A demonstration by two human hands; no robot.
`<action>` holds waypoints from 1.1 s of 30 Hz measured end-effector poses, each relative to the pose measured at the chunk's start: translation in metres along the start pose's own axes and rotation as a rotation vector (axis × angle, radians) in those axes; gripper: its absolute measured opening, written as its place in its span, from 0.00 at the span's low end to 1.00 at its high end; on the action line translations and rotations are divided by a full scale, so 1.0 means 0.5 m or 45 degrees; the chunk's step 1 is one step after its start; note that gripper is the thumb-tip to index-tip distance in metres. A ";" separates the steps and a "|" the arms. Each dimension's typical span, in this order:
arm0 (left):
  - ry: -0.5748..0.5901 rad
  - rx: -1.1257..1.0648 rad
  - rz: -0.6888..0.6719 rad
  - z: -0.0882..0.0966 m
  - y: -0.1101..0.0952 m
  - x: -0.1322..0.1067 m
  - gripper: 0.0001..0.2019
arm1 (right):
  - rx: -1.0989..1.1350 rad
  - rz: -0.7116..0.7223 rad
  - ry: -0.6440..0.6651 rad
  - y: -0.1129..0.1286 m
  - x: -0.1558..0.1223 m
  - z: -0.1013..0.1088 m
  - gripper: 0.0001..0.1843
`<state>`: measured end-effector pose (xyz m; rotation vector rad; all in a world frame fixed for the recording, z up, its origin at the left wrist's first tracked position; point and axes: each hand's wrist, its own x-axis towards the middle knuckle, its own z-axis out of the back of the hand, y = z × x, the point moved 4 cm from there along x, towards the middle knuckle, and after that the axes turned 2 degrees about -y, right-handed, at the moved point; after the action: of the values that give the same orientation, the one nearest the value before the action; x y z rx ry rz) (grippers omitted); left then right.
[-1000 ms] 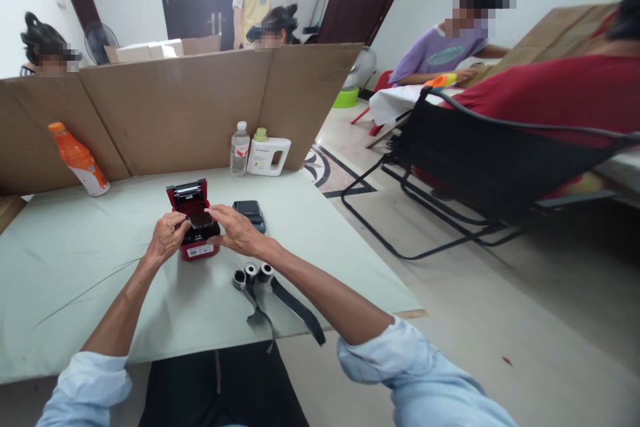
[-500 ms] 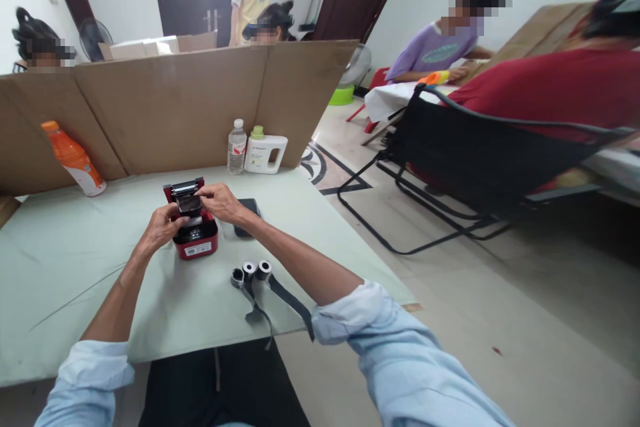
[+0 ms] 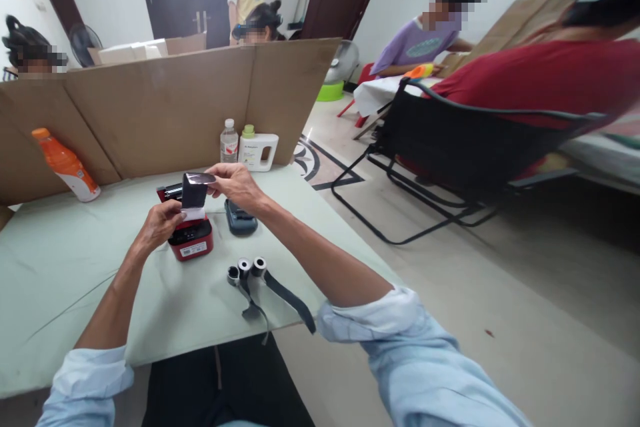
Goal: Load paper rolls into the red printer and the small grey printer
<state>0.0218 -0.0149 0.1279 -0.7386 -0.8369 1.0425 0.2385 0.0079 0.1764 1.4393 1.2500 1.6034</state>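
A small red and black label printer [image 3: 190, 243] sits on the pale green table [image 3: 60, 280] with its lid up. My left hand [image 3: 163, 223] is closed on the printer's left side. My right hand [image 3: 235, 183] pinches the end of a dark strip of paper [image 3: 194, 190] that rises out of the printer. Three small dark paper rolls [image 3: 245, 270] lie on the table just in front, with loose strips trailing over the table edge.
A dark handheld device [image 3: 240, 220] lies right of the printer. An orange bottle [image 3: 65, 163], a water bottle [image 3: 229, 141] and a white jug [image 3: 257, 149] stand by a cardboard screen [image 3: 150, 107]. A black folding chair [image 3: 450, 147] and several people are nearby.
My right hand has risen from the printer's opening, drawing the dark paper strip up and out. The left hand stays on the printer.
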 end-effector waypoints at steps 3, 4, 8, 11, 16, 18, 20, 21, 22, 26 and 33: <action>0.004 0.171 -0.063 -0.018 -0.048 0.010 0.14 | 0.003 0.036 -0.141 0.037 -0.067 0.076 0.23; 0.018 0.224 -0.111 -0.030 -0.068 0.014 0.13 | -0.018 0.050 -0.198 0.047 -0.099 0.104 0.21; 0.200 0.356 -0.421 -0.121 -0.150 0.026 0.09 | -0.210 0.034 -0.426 0.057 -0.263 0.205 0.14; 0.414 0.441 -0.526 -0.216 -0.177 0.027 0.11 | -0.460 -0.058 -0.558 0.030 -0.396 0.257 0.10; 0.665 0.592 -0.580 -0.353 -0.165 0.024 0.13 | -0.836 -0.186 -0.547 -0.035 -0.557 0.300 0.09; 0.735 0.641 -0.582 -0.390 -0.152 0.024 0.12 | -0.927 -0.124 -0.512 -0.053 -0.596 0.306 0.08; 0.803 0.686 -0.561 -0.414 -0.139 0.025 0.13 | -1.011 -0.039 -0.502 -0.067 -0.625 0.307 0.07; 0.835 0.703 -0.550 -0.423 -0.134 0.024 0.13 | -1.051 -0.012 -0.495 -0.073 -0.637 0.306 0.07; 0.865 0.714 -0.542 -0.429 -0.129 0.023 0.14 | -1.087 0.002 -0.484 -0.079 -0.647 0.303 0.07; 0.926 0.696 -0.536 -0.431 -0.123 0.019 0.14 | -1.187 -0.004 -0.413 -0.093 -0.673 0.281 0.08; 0.694 0.588 -0.472 -0.338 -0.153 0.007 0.15 | -1.227 -0.015 -0.393 -0.093 -0.708 0.263 0.11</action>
<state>0.2013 -0.0582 0.1101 -0.4151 -0.2281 0.6162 0.4296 -0.2683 -0.0024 0.9685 0.2084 1.5501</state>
